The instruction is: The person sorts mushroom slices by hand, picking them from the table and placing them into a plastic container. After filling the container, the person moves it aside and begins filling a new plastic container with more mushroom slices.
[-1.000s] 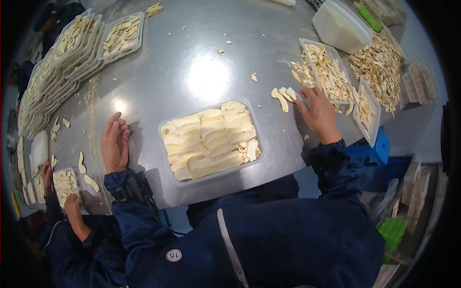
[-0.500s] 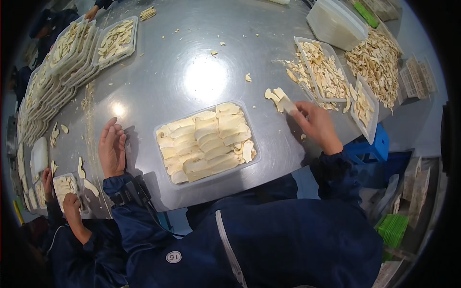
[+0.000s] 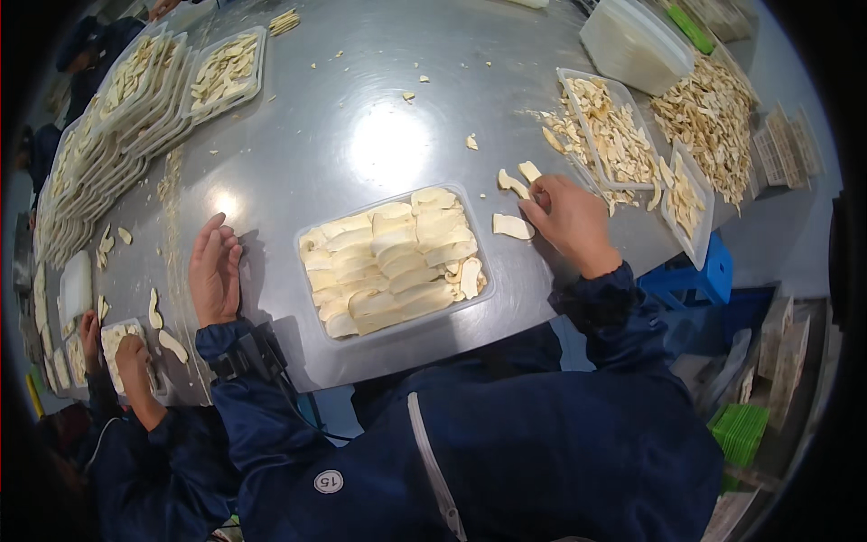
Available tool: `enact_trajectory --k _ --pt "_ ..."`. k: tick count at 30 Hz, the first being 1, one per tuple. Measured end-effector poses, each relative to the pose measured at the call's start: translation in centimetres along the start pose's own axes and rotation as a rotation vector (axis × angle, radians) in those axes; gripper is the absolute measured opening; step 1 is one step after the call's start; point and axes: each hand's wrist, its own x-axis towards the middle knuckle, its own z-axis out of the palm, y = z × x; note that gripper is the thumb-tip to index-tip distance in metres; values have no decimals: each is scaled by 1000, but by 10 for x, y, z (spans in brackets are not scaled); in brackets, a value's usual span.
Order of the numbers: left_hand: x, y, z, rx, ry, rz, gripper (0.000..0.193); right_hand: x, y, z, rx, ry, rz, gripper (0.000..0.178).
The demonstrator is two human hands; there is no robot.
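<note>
A clear plastic tray lies on the metal table in front of me, filled with overlapping rows of pale sliced mushrooms. To the right of it, my right hand has its fingers bent down on the near end of a mushroom slice; the fingertips are partly hidden. Two more pieces lie close by: a curved slice and a broad slice beside the thumb. Left of the tray, my left hand rests palm up, fingers loosely curled and apart, holding nothing.
At right stand a tray of mushroom pieces, a smaller tilted tray, a loose heap and a white tub. Stacked filled trays line the left. A co-worker's hands work over a small tray at lower left.
The broad slice that my right hand held now lies on the table. My right hand has shifted slightly left, its fingers over another slice. My left hand stays nearly still.
</note>
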Motion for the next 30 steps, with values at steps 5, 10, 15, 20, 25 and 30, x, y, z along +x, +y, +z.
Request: enact_trajectory --k 5,10,15,20,25,30 --pt "0 2 2 0 -22 -4 34 1 24 2 20 151 28 26" --pt "0 0 1 6 -8 -5 34 8 16 2 -38 106 17 26" --pt "0 0 0 0 -22 -3 34 11 22 4 -100 74 32 25" --pt "-2 4 3 17 13 -14 34 9 25 0 50 96 -40 26" --pt "0 2 2 -19 -42 -3 34 0 -14 -26 263 52 -422 26" --pt "1 1 1 -10 -48 -6 34 -5 -44 -19 215 -28 -752 26"
